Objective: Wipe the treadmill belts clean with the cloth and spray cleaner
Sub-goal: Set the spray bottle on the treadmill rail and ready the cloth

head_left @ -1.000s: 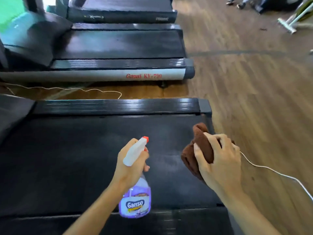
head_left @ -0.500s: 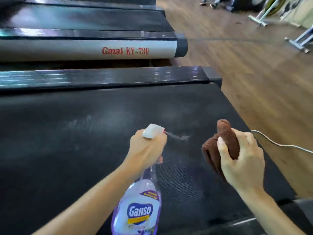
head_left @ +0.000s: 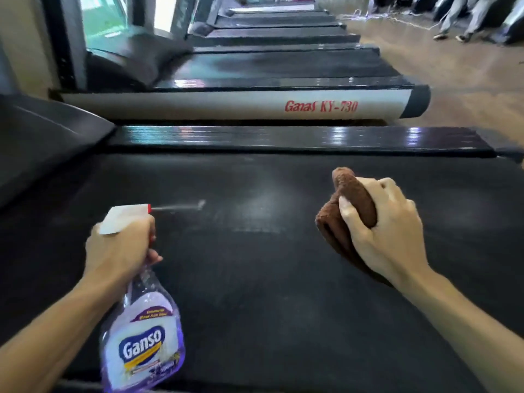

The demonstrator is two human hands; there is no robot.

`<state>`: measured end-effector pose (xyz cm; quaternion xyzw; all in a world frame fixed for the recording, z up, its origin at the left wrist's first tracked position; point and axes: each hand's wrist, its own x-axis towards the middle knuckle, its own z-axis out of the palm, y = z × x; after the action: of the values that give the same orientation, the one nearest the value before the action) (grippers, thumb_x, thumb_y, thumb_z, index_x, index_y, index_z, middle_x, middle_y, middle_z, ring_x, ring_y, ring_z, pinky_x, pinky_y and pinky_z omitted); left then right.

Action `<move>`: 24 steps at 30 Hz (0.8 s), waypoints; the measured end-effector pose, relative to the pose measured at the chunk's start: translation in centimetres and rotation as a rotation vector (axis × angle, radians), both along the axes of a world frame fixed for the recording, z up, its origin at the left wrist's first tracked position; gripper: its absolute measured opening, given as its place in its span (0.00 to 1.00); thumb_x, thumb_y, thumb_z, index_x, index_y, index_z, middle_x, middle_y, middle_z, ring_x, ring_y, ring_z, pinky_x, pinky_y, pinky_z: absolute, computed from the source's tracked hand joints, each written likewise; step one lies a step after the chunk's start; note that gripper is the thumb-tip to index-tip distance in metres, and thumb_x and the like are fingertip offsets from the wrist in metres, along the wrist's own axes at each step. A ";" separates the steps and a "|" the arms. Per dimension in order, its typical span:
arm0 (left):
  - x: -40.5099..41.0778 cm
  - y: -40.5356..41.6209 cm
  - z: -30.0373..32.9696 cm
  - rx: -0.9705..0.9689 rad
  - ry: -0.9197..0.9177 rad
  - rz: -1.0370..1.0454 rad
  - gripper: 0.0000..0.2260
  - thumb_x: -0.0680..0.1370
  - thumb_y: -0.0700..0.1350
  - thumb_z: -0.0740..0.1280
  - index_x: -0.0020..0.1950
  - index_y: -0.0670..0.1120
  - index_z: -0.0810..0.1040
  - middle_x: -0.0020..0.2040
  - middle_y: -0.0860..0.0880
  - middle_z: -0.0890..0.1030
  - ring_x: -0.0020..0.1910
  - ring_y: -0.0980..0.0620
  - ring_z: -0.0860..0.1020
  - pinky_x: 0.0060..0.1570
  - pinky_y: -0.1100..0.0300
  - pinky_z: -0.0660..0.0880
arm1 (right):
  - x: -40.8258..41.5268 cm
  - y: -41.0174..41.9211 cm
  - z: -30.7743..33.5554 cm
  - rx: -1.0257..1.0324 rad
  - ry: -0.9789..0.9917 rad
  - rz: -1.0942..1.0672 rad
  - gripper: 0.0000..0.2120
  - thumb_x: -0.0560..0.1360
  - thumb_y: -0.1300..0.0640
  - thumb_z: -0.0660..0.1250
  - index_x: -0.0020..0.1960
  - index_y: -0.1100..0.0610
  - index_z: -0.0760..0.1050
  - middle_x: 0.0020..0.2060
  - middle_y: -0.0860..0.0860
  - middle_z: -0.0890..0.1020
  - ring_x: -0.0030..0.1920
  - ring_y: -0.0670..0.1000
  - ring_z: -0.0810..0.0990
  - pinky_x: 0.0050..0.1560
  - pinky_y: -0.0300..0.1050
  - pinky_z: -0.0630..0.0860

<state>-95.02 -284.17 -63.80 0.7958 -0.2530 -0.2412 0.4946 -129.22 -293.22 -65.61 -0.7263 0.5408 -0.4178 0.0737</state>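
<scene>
The spray bottle [head_left: 141, 333] hangs nearest, at the lower left, with clear purple liquid and a label reading "Ganso". The left hand [head_left: 120, 248] grips its neck, fingers curled round the trigger below the white spray head. The red nozzle points right, and a thin jet of mist [head_left: 177, 207] leaves it above the belt.

To the right, the right hand [head_left: 388, 234] holds a bunched brown cloth [head_left: 353, 199], thumb on its near side and fingers wrapped over the top. The cloth is above the belt; whether it touches the surface cannot be told.

Both hands are over the black treadmill belt [head_left: 269, 279], which fills the near half of the view. A pale, hazy patch lies on the belt between the hands.

Beyond the belt runs a glossy black side rail [head_left: 283, 139]. Behind it stands a second treadmill [head_left: 241, 104] with a grey side panel lettered "Ganas KY-730" in red. More treadmills [head_left: 272, 26] line up further back. A wooden floor [head_left: 467, 80] lies at the far right.
</scene>
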 end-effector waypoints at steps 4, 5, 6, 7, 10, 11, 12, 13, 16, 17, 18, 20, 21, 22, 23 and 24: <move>7.2 5.2 0.1 -0.013 -0.001 0.272 0.07 0.70 0.44 0.64 0.37 0.41 0.78 0.24 0.47 0.77 0.21 0.50 0.75 0.49 0.40 0.83 | 8.4 1.9 1.0 0.031 0.053 0.151 0.17 0.79 0.39 0.59 0.62 0.43 0.77 0.52 0.45 0.76 0.53 0.51 0.77 0.61 0.53 0.69; 8.4 6.5 0.4 -0.033 -0.008 0.323 0.07 0.72 0.44 0.64 0.38 0.41 0.78 0.27 0.46 0.78 0.21 0.51 0.76 0.48 0.43 0.83 | 10.4 2.8 1.4 0.039 0.067 0.180 0.17 0.79 0.38 0.59 0.62 0.43 0.76 0.53 0.45 0.76 0.54 0.52 0.77 0.62 0.54 0.69; 9.5 7.7 0.9 -0.072 -0.014 0.360 0.07 0.73 0.44 0.64 0.39 0.41 0.78 0.30 0.45 0.78 0.19 0.53 0.76 0.45 0.47 0.83 | 12.4 3.8 1.9 0.040 0.075 0.208 0.17 0.79 0.37 0.58 0.62 0.43 0.76 0.53 0.45 0.76 0.54 0.52 0.77 0.62 0.54 0.69; 10.6 8.9 1.5 -0.109 -0.036 0.370 0.06 0.74 0.43 0.64 0.39 0.42 0.78 0.33 0.44 0.79 0.19 0.55 0.76 0.41 0.52 0.82 | 14.3 4.9 2.6 0.034 0.075 0.234 0.18 0.79 0.37 0.58 0.62 0.43 0.76 0.53 0.45 0.76 0.54 0.52 0.77 0.62 0.55 0.70; 13.5 12.4 2.6 -0.204 -0.115 0.356 0.04 0.74 0.42 0.65 0.44 0.44 0.79 0.41 0.45 0.81 0.22 0.52 0.80 0.26 0.65 0.75 | 19.0 8.7 4.1 0.012 0.085 0.257 0.19 0.79 0.37 0.57 0.63 0.43 0.75 0.53 0.46 0.76 0.55 0.53 0.77 0.62 0.55 0.69; 14.4 13.0 2.9 -0.229 -0.109 0.361 0.06 0.74 0.42 0.65 0.48 0.44 0.80 0.41 0.47 0.81 0.24 0.51 0.81 0.24 0.67 0.72 | 20.2 9.8 4.5 0.026 0.075 0.247 0.20 0.79 0.36 0.56 0.64 0.44 0.75 0.53 0.46 0.77 0.55 0.53 0.77 0.62 0.55 0.69; 15.5 14.0 3.2 -0.258 -0.102 0.365 0.08 0.74 0.43 0.65 0.51 0.45 0.80 0.40 0.49 0.80 0.25 0.49 0.82 0.23 0.68 0.72 | 21.4 11.0 5.0 0.030 0.077 0.241 0.21 0.79 0.36 0.55 0.64 0.44 0.75 0.54 0.47 0.77 0.56 0.54 0.77 0.62 0.56 0.69; 16.4 15.1 3.4 -0.284 -0.114 0.365 0.09 0.73 0.44 0.65 0.51 0.44 0.80 0.38 0.51 0.80 0.27 0.48 0.83 0.26 0.66 0.75 | 22.5 12.1 5.4 0.031 0.092 0.242 0.22 0.79 0.36 0.54 0.65 0.45 0.75 0.54 0.48 0.78 0.56 0.54 0.77 0.63 0.57 0.70; 19.4 18.3 3.8 -0.322 -0.239 0.326 0.08 0.71 0.47 0.64 0.46 0.43 0.76 0.33 0.51 0.77 0.29 0.42 0.83 0.42 0.49 0.82 | 25.7 14.6 6.6 0.042 0.123 0.240 0.23 0.79 0.36 0.54 0.66 0.46 0.75 0.54 0.49 0.78 0.57 0.55 0.78 0.63 0.58 0.70; 20.2 19.3 3.7 -0.340 -0.265 0.338 0.07 0.72 0.46 0.64 0.45 0.43 0.75 0.33 0.51 0.77 0.30 0.40 0.83 0.40 0.48 0.81 | 26.8 15.1 6.9 0.051 0.119 0.244 0.22 0.80 0.37 0.55 0.66 0.45 0.75 0.54 0.49 0.78 0.57 0.55 0.78 0.63 0.58 0.70; 20.8 20.1 3.5 -0.355 -0.279 0.359 0.06 0.72 0.46 0.64 0.44 0.44 0.74 0.33 0.48 0.77 0.30 0.39 0.83 0.37 0.50 0.80 | 27.6 15.4 6.9 0.062 0.111 0.246 0.21 0.80 0.37 0.55 0.66 0.45 0.75 0.54 0.49 0.78 0.56 0.55 0.78 0.64 0.58 0.70; 22.2 21.8 2.8 -0.406 -0.280 0.424 0.05 0.71 0.48 0.66 0.41 0.48 0.74 0.34 0.44 0.78 0.33 0.36 0.81 0.37 0.46 0.81 | 29.3 16.2 7.0 0.078 0.093 0.262 0.18 0.82 0.38 0.57 0.66 0.45 0.75 0.54 0.48 0.78 0.56 0.56 0.79 0.64 0.58 0.70; 23.0 22.3 2.4 -0.421 -0.295 0.435 0.04 0.70 0.49 0.66 0.40 0.50 0.73 0.34 0.45 0.78 0.33 0.36 0.81 0.37 0.42 0.81 | 29.9 16.7 7.0 0.079 0.092 0.272 0.18 0.82 0.38 0.57 0.66 0.45 0.75 0.54 0.48 0.78 0.56 0.56 0.79 0.64 0.58 0.70; 23.6 22.9 1.9 -0.423 -0.319 0.437 0.04 0.69 0.50 0.66 0.39 0.52 0.73 0.33 0.47 0.77 0.33 0.37 0.80 0.37 0.40 0.80 | 30.6 17.3 6.9 0.072 0.106 0.286 0.20 0.81 0.38 0.56 0.66 0.46 0.75 0.54 0.48 0.78 0.56 0.55 0.79 0.64 0.58 0.70; 24.2 23.2 1.4 -0.424 -0.341 0.436 0.03 0.69 0.50 0.66 0.40 0.53 0.73 0.33 0.49 0.77 0.33 0.38 0.80 0.36 0.40 0.79 | 31.0 17.8 6.7 0.065 0.126 0.298 0.21 0.81 0.37 0.55 0.66 0.46 0.75 0.54 0.48 0.78 0.56 0.55 0.78 0.64 0.58 0.71; 24.7 23.6 1.1 -0.420 -0.367 0.435 0.03 0.69 0.49 0.66 0.40 0.53 0.73 0.33 0.49 0.77 0.33 0.39 0.79 0.36 0.40 0.79 | 31.4 18.3 6.6 0.064 0.137 0.311 0.22 0.80 0.36 0.55 0.66 0.46 0.75 0.54 0.48 0.79 0.56 0.54 0.78 0.64 0.58 0.71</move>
<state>-70.30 -260.59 -62.71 0.7421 -0.2064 0.0742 0.6334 -97.79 -274.93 -59.05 -0.8253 0.4386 -0.3336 0.1236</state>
